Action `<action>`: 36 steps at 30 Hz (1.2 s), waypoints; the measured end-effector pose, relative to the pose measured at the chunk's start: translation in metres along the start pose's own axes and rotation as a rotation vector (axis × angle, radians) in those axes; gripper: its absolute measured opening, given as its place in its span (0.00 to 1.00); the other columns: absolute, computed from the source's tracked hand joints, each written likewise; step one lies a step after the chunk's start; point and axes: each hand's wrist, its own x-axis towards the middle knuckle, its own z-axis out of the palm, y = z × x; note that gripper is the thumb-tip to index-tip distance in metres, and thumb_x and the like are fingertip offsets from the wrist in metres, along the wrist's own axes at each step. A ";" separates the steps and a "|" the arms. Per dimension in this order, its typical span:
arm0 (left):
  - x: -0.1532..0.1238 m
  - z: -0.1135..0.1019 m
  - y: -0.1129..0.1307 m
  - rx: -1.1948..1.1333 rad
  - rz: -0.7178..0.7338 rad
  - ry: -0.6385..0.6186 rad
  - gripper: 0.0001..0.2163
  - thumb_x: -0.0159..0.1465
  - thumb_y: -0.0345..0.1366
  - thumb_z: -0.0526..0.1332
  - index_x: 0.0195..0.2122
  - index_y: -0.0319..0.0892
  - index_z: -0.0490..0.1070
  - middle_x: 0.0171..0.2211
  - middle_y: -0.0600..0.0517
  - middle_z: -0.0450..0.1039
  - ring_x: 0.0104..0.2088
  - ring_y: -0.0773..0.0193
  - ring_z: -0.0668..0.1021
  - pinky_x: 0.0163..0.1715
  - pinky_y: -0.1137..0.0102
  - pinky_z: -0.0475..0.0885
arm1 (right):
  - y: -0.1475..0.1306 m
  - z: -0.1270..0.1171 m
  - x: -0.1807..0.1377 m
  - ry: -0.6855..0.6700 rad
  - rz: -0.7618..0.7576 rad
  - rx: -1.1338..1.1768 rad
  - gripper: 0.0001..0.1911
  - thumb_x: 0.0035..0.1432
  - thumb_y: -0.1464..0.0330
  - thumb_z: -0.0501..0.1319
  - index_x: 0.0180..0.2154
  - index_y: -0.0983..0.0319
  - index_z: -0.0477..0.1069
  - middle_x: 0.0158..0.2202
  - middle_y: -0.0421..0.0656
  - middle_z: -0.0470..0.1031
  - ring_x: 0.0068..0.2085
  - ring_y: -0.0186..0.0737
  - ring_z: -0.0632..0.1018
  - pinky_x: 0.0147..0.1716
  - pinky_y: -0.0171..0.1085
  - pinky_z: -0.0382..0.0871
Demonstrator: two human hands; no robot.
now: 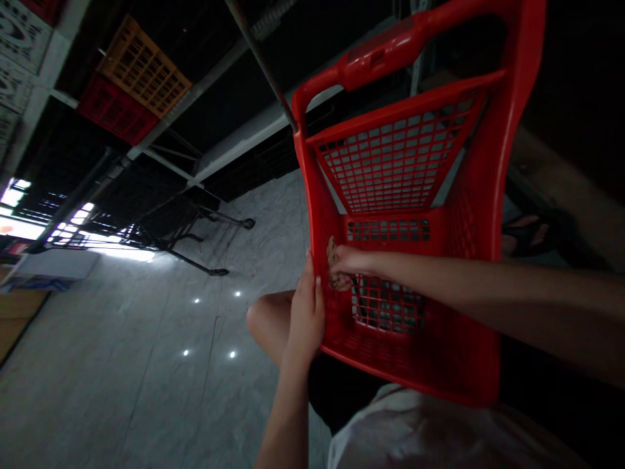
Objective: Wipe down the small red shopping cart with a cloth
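Observation:
A red plastic shopping basket with gridded walls and a red handle lies tilted across my lap. My left hand presses against the outside of its left wall near the rim. My right hand reaches inside the basket and is closed on a small brownish cloth-like wad, held against the inner side of that same wall. My bare knee shows below the left hand.
A grey marble floor spreads to the left. Metal shelving holds an orange crate and a red crate. A black trolley frame stands on the floor. A sandalled foot shows at right.

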 end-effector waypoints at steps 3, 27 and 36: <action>0.001 0.001 -0.003 -0.028 0.015 -0.003 0.26 0.78 0.37 0.48 0.76 0.52 0.52 0.77 0.51 0.53 0.76 0.57 0.58 0.76 0.53 0.55 | -0.013 -0.008 0.001 0.145 -0.017 0.063 0.15 0.52 0.86 0.59 0.24 0.61 0.63 0.17 0.36 0.67 0.19 0.31 0.69 0.21 0.30 0.64; 0.101 0.006 -0.015 0.062 0.167 -0.114 0.26 0.78 0.46 0.48 0.75 0.47 0.57 0.74 0.51 0.58 0.74 0.58 0.63 0.75 0.58 0.58 | -0.020 -0.010 0.003 0.159 0.104 -0.034 0.11 0.55 0.83 0.58 0.27 0.63 0.69 0.14 0.34 0.63 0.18 0.29 0.68 0.18 0.27 0.61; 0.101 0.014 -0.003 0.103 0.220 -0.159 0.25 0.78 0.42 0.49 0.75 0.53 0.55 0.73 0.56 0.60 0.71 0.58 0.69 0.73 0.56 0.63 | 0.007 -0.014 0.015 0.367 0.113 0.264 0.06 0.58 0.73 0.65 0.30 0.61 0.70 0.15 0.34 0.63 0.17 0.30 0.66 0.20 0.30 0.63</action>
